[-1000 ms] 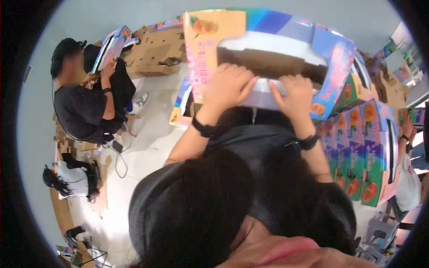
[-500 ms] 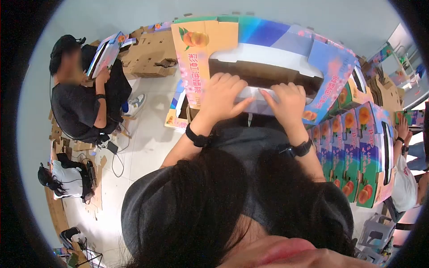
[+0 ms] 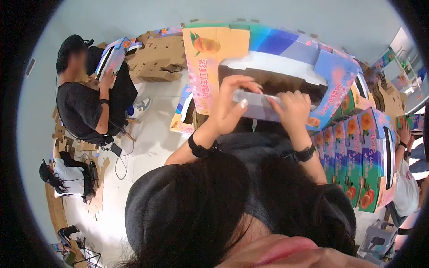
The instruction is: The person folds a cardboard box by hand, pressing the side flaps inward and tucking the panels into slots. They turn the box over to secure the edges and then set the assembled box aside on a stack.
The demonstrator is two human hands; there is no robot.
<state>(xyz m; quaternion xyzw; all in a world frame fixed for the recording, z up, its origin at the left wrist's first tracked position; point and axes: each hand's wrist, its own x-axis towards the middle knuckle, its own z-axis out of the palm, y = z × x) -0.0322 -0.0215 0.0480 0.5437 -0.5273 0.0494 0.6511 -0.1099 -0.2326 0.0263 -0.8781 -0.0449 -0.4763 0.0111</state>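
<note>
A printed fruit carton [image 3: 216, 39] with peach pictures lies before me, its cut-out window towards me. A pale strip [image 3: 263, 112] runs along the window's near edge. My left hand [image 3: 228, 105] is at the left end of this strip, fingers arched over the window and thumb spread apart from them, open. My right hand [image 3: 292, 109] has its fingers curled over the strip further right, with the thumb pressed along its top, closed on the carton's edge. Both wrists wear black bands.
Several similar cartons [image 3: 370, 156] stand in a row at my right. Another carton [image 3: 181, 117] is low at the left. Flat brown cardboard [image 3: 154, 56] is stacked behind. A co-worker [image 3: 85, 102] handles a carton at the left; others sit lower left and far right. A grey stool [image 3: 377, 236] is lower right.
My left hand has lifted off the strip, its fingers arching and thumb spreading. The right hand stays on the edge, fingers curled more. The whole view has shifted slightly right and down.
</note>
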